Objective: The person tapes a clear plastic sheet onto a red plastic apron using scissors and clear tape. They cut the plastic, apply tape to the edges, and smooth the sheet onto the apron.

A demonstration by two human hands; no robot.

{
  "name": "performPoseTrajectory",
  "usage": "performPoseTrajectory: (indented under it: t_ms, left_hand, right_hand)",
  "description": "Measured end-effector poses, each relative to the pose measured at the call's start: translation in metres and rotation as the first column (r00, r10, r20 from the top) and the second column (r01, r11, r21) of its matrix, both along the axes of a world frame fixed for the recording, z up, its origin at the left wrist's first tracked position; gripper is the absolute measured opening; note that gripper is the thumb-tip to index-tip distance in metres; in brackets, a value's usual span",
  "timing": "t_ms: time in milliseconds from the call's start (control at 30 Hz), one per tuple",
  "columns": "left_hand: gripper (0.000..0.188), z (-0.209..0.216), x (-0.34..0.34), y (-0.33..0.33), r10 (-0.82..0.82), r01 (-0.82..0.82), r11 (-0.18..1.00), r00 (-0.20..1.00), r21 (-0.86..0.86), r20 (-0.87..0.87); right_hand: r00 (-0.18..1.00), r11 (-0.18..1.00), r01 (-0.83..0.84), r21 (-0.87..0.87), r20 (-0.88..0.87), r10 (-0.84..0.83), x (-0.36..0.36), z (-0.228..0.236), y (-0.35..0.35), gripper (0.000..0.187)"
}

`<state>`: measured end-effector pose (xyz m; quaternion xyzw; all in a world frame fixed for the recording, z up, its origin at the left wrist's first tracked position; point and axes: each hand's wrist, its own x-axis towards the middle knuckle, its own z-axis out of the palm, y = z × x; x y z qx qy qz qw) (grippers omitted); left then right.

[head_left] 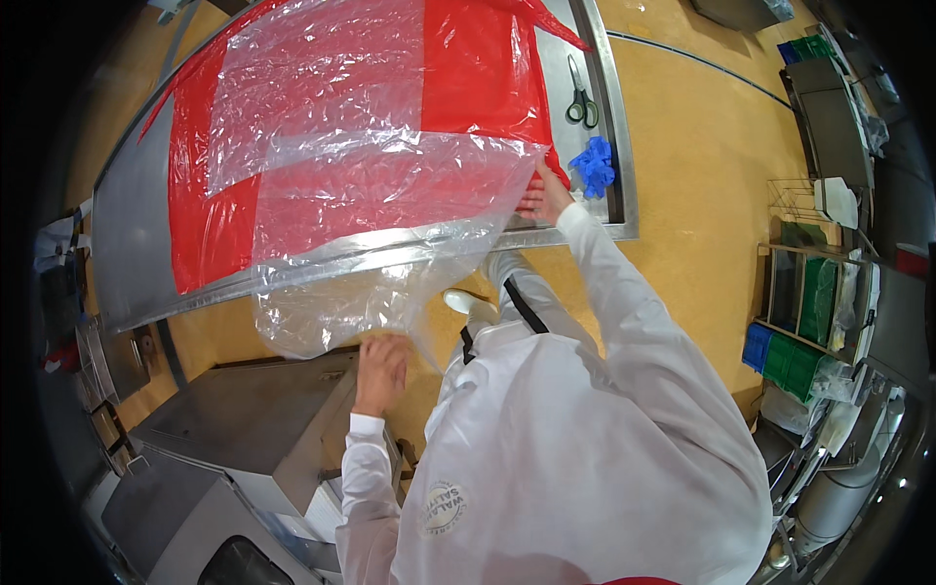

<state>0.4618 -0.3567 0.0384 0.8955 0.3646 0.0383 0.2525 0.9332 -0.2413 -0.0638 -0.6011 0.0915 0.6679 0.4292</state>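
Note:
A clear plastic sheet (341, 302) lies crumpled over red plastic sheeting (478, 78) on a steel table (624, 185). Its near part hangs off the table's front edge toward me. Below that edge, my left hand (381, 372) has its fingers curled at the sheet's hanging border. My right hand (546, 195) is at the table's near right corner, its fingers stretched out against the clear sheet's right edge and the red plastic. Just right of it lies a crumpled blue glove (594, 167). Dark-handled scissors (582, 102) rest farther back.
A grey metal cabinet (244, 409) stands close by at lower left. Shelving with green and blue crates (790, 361) lines the right side, beyond the yellow floor (692, 127). A metal cylinder (834, 502) is at lower right.

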Motion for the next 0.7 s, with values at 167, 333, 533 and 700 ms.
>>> performPoseTrajectory:
  t_ms: [167, 333, 533, 700]
  left_hand:
    - [0.059, 0.016, 0.085, 0.060, 0.221, -0.169, 0.958, 0.951, -0.233, 0.217]
    - [0.071, 0.019, 0.192, 0.086, 0.021, 0.214, 0.818, 0.917, -0.535, 0.398]
    - [0.061, 0.014, 0.279, 0.144, -0.012, 0.222, 0.843, 0.918, -0.489, 0.396]
    - [0.047, -0.005, 0.271, 0.135, 0.214, -0.113, 0.913, 0.951, -0.391, 0.224]
  right_hand:
    - [0.539, 0.873, -0.483, 0.063, 0.807, 0.240, 0.005, -0.067, 0.063, 0.025]
    - [0.783, 0.846, -0.336, 0.414, 0.622, 0.007, 0.041, -0.002, 0.151, 0.031]
    - [0.668, 0.886, -0.356, 0.297, 0.744, 0.019, 0.152, -0.031, 0.202, 0.025]
    - [0.133, 0.901, -0.408, 0.148, 0.986, -0.101, 0.238, -0.055, 0.188, 0.024]
